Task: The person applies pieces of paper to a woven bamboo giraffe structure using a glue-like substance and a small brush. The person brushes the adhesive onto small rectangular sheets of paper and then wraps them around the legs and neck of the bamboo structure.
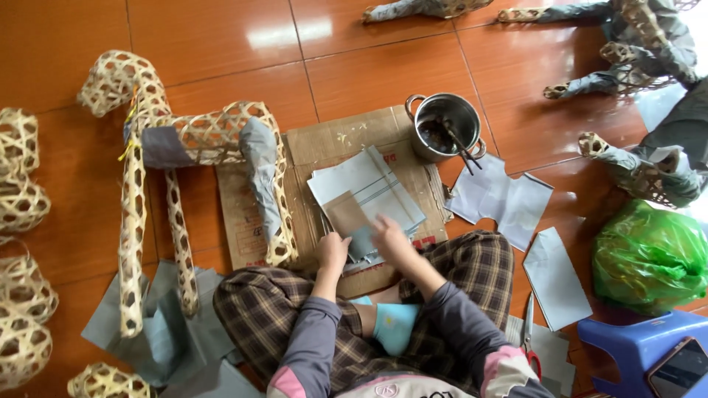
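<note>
tile floor [221, 44] | cardboard [324, 144] edge near pot [445, 125] | L hand [332, 253], R hand [391, 237] fingers flat, unclenched on paper stack [366, 193]

A stack of paper sheets [366, 193] is lying on a cardboard sheet [324, 147] on the floor [221, 37], with both hands [365, 247] resting on its near edge. A woven animal frame [169, 147] is standing to the left of the cardboard, a pot [445, 125] is sitting at its far right corner, and scissors [529, 335] are lying beside the right knee.

Cardboard [324, 147] and pot [445, 125] on floor [221, 37]
</note>
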